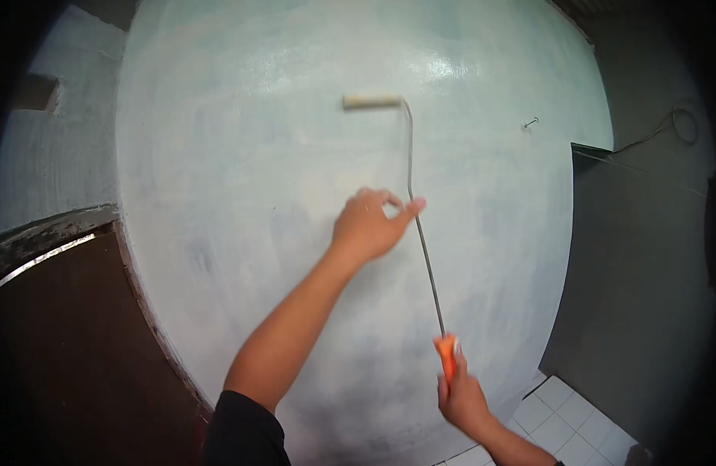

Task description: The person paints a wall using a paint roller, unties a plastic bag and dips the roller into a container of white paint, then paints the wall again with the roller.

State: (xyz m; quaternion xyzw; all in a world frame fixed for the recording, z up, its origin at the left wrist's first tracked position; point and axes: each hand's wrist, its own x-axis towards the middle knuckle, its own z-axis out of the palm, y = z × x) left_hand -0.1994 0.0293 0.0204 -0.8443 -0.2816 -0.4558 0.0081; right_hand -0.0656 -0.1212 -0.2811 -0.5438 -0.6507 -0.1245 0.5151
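A long-handled paint roller [426, 264] reaches up across a whitish, patchily painted wall [241, 171]. My right hand [464, 400] is closed around its orange grip at the lower right. The narrow pale roller head [372, 102] lies level, on or very near the upper wall; I cannot tell whether it touches. At mid-height, my left hand [372, 225] is beside the thin metal rod, its fingers bent and spread from the thumb. That thumb crosses the rod just below its bend, without the fingers wrapping round it.
A dark brown door [71, 349] with a worn frame stands at left. From the wall at upper right sticks a small nail or screw [532, 123]. A cable [653, 136] hangs against the grey wall [637, 256] at right. White floor tiles [571, 419] show below.
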